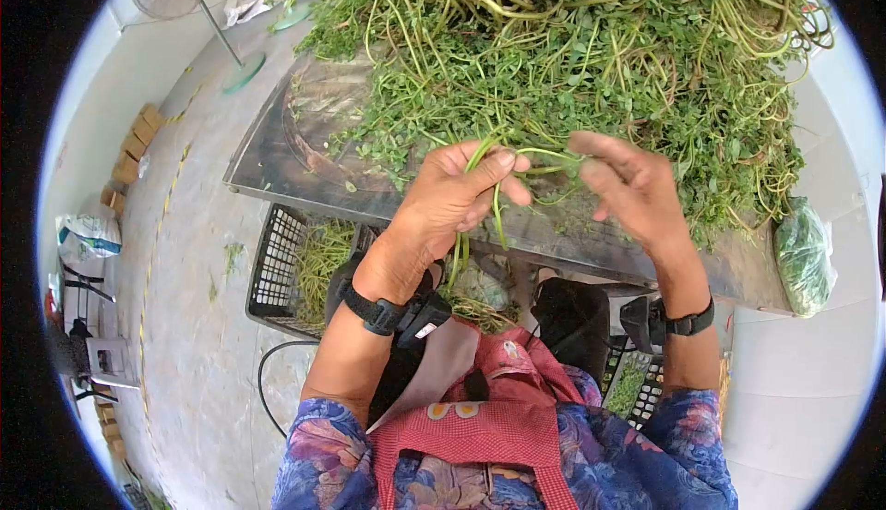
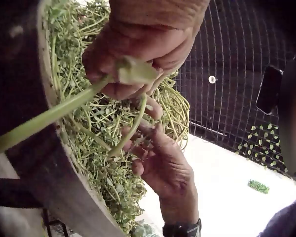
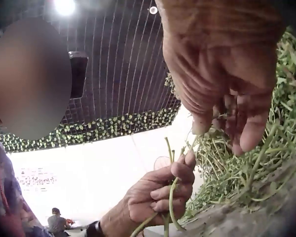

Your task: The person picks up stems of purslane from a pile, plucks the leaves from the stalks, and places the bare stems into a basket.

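Note:
My left hand [image 1: 452,192] grips a few long green stems [image 1: 499,219] between thumb and fingers, in front of the table's near edge. In the left wrist view a thick stem [image 2: 49,117] juts out from that hand toward the camera. To its right, my right hand [image 1: 632,187] pinches the far ends of the stems with thumb and fingertips; it looks blurred in the head view. From the right wrist, short stem ends [image 3: 168,148] poke up above the left hand. A large heap of leafy green stems [image 1: 554,58] lies just beyond both hands.
The dark wooden table [image 1: 323,99] bears the heap. Below its left edge stands a black crate [image 1: 277,265] with stems inside; another crate [image 1: 653,397] with greens sits by the right leg. A plastic bag of greens [image 1: 803,256] is at the right corner. A fan [image 1: 242,72] stands back left.

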`<action>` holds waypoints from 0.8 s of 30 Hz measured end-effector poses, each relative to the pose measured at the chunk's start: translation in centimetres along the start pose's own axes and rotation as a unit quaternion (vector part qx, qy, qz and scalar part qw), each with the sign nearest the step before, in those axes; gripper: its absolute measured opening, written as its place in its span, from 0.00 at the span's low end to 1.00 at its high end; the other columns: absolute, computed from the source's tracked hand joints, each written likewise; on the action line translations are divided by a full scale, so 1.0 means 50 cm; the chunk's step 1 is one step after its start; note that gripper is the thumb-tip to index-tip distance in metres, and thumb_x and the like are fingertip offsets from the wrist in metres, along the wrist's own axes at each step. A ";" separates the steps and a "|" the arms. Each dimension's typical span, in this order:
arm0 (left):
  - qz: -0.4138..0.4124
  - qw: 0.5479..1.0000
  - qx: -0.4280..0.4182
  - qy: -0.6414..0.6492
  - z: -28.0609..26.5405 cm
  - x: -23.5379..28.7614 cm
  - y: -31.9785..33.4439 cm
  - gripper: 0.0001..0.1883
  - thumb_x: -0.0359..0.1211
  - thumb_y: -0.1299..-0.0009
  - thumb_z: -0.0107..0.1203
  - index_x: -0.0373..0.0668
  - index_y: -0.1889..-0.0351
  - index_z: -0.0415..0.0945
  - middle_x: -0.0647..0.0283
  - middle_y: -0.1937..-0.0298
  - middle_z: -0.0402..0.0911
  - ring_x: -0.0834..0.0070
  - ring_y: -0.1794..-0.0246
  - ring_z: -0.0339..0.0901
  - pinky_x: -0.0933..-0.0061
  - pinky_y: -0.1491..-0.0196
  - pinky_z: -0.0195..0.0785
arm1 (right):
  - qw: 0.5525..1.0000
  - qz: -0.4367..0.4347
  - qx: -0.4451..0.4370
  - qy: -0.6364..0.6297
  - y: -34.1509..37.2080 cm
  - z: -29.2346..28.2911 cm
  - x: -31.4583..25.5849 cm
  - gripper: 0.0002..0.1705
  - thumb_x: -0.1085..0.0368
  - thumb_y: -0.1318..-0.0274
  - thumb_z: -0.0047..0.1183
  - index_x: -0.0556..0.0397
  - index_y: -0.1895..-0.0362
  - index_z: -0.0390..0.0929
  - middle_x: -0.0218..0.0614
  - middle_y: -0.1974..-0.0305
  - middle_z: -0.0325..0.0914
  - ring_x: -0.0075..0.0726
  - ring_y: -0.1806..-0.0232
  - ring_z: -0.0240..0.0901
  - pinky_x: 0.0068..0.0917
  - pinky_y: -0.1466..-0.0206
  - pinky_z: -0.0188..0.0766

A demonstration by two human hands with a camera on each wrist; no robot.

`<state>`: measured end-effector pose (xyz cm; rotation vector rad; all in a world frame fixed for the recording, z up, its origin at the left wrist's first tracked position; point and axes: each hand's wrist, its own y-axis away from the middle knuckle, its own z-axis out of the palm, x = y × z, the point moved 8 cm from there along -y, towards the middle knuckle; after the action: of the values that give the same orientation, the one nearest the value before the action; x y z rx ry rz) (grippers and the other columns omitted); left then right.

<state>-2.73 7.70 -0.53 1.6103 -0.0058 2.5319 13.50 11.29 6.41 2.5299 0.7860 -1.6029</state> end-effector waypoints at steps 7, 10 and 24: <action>0.054 0.995 -0.014 -0.079 0.011 0.019 -0.001 0.13 0.38 0.30 0.50 0.37 0.61 0.77 0.68 0.80 0.76 0.91 0.90 0.53 0.87 0.87 0.41 | 0.986 -0.096 -0.065 0.117 -0.036 0.038 -0.031 0.09 0.67 0.49 0.53 0.61 0.66 0.77 0.39 0.74 0.76 0.34 0.79 0.71 0.26 0.76 0.68; 0.075 0.992 -0.010 -0.101 0.008 0.017 -0.005 0.13 0.39 0.31 0.51 0.38 0.63 0.78 0.70 0.83 0.74 0.90 0.90 0.53 0.86 0.86 0.41 | 0.932 -0.251 -0.073 0.253 -0.041 0.060 -0.082 0.07 0.69 0.50 0.51 0.61 0.68 0.76 0.47 0.75 0.73 0.51 0.73 0.70 0.35 0.71 0.67; 0.082 0.994 -0.032 -0.059 0.045 0.024 0.009 0.15 0.40 0.31 0.51 0.37 0.64 0.78 0.72 0.87 0.68 0.89 0.90 0.52 0.85 0.86 0.41 | 0.977 -0.023 0.140 -0.157 -0.059 -0.055 -0.005 0.10 0.65 0.42 0.50 0.59 0.63 0.78 0.26 0.79 0.71 0.16 0.84 0.64 0.15 0.86 0.59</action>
<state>-1.27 7.21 1.56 1.8010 -0.2375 2.5190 14.44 14.58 8.54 2.3413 0.6261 -2.1972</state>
